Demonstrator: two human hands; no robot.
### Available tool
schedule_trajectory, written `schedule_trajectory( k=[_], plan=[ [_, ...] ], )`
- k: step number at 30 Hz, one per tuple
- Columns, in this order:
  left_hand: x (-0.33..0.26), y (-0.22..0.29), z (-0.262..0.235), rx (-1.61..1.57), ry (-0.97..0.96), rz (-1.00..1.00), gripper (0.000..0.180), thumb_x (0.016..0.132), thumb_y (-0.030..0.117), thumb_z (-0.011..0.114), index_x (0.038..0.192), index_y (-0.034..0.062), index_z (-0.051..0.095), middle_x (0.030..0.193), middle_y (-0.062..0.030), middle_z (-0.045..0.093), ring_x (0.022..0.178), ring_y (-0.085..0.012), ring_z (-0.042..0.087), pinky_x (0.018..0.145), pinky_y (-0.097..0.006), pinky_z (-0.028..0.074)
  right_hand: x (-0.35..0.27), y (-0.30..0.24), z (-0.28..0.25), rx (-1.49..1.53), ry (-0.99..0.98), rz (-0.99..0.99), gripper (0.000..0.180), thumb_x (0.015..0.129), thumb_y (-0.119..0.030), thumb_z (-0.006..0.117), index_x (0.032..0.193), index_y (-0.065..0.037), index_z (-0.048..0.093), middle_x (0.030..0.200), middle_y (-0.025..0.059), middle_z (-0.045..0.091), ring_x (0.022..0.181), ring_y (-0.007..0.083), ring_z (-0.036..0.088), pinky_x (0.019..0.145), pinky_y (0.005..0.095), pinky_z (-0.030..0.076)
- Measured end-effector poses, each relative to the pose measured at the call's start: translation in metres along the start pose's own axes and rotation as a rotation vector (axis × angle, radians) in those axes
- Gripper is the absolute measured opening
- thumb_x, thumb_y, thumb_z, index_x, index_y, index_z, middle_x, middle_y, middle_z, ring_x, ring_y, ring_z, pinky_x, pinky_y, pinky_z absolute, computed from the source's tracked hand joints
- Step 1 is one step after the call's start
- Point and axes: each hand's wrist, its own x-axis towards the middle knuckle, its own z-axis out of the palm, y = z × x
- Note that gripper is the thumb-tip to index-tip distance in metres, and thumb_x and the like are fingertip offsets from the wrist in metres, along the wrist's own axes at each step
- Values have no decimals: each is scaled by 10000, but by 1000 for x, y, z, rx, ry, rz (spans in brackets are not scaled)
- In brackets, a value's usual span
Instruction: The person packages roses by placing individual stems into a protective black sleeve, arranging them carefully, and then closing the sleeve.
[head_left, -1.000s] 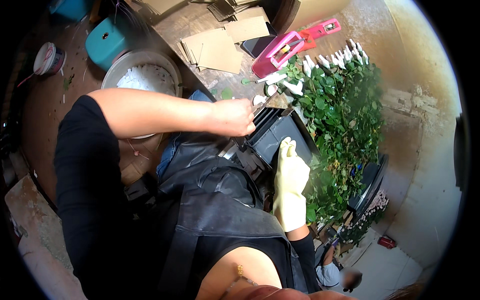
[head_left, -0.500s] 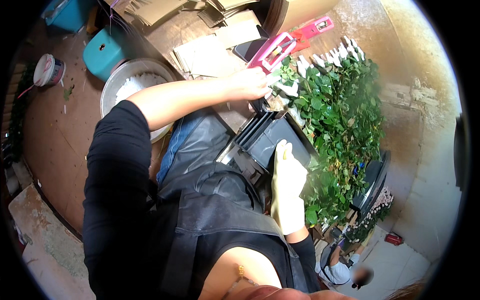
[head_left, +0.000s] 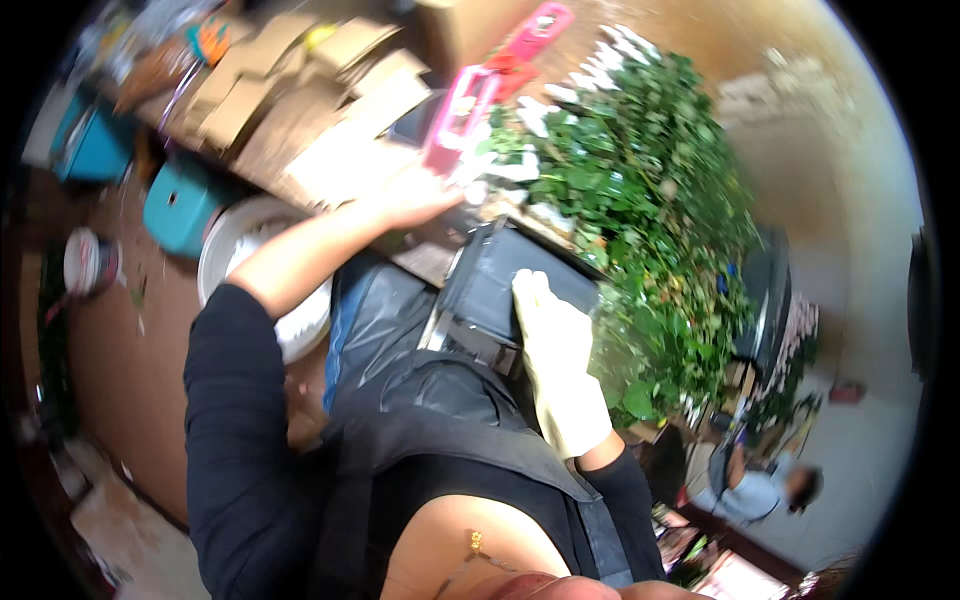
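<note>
My bare left hand [head_left: 415, 205] is stretched up toward the upper middle of the frame, right at the lower end of the pink tool [head_left: 480, 105], whose long axis runs up and to the right; I cannot tell whether my fingers have closed on it or only touch it. My gloved right hand [head_left: 555, 355] lies flat and open, holding nothing, on the black tray [head_left: 490, 285] at centre, so the left is clearly nearer, with the leafy stems [head_left: 650, 220] just right.
</note>
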Motion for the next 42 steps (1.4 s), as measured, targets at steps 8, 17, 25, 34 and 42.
schedule_trajectory(
  k=[8, 17, 25, 34, 42],
  plan=[
    [-69, 65, -103, -411, -101, -672, 546, 746, 84, 785, 1226, -2, 541, 1127, -223, 613, 1056, -416, 603, 1031, -493, 429, -25, -5, -54, 837, 186, 158, 742, 884, -288, 755, 1492, 14, 456, 1433, 270, 561, 1315, 407, 563, 1121, 443, 446],
    [19, 185, -140, -815, -122, -66, 726, 948, 367, 700, 1492, -12, 405, 1623, -321, 189, 1528, -509, 80, 1241, -570, 49, -19, -4, -29, 942, 525, 28, 844, 787, -66, 741, 1548, -66, 377, 1349, 234, 595, 1204, 399, 610, 1029, 441, 516],
    [101, 151, -86, -423, -219, 370, 1040, 808, 591, 759, 1509, -65, 359, 1569, -267, 380, 1455, -422, 389, 1208, -511, 318, -108, 63, 56, 1554, 333, 1053, 453, 895, -115, 728, 1308, -44, 558, 1061, 74, 715, 896, 187, 682, 803, 335, 557],
    [87, 159, -67, -289, -331, 380, 923, 976, 605, 539, 1558, -69, 295, 1644, -274, 260, 1533, -409, 263, 1254, -496, 214, -115, 75, -50, 1292, -350, 1070, 538, 893, -156, 738, 1380, -54, 534, 1157, 127, 707, 1033, 204, 695, 944, 340, 538],
    [84, 162, -65, -249, -333, 407, 828, 1021, 556, 474, 1560, -52, 317, 1659, -250, 251, 1567, -374, 196, 1276, -491, 138, -110, 66, -34, 661, -612, 779, 596, 928, -270, 593, 1474, -78, 449, 1336, 219, 606, 1184, 383, 624, 1052, 456, 483]
  ],
)
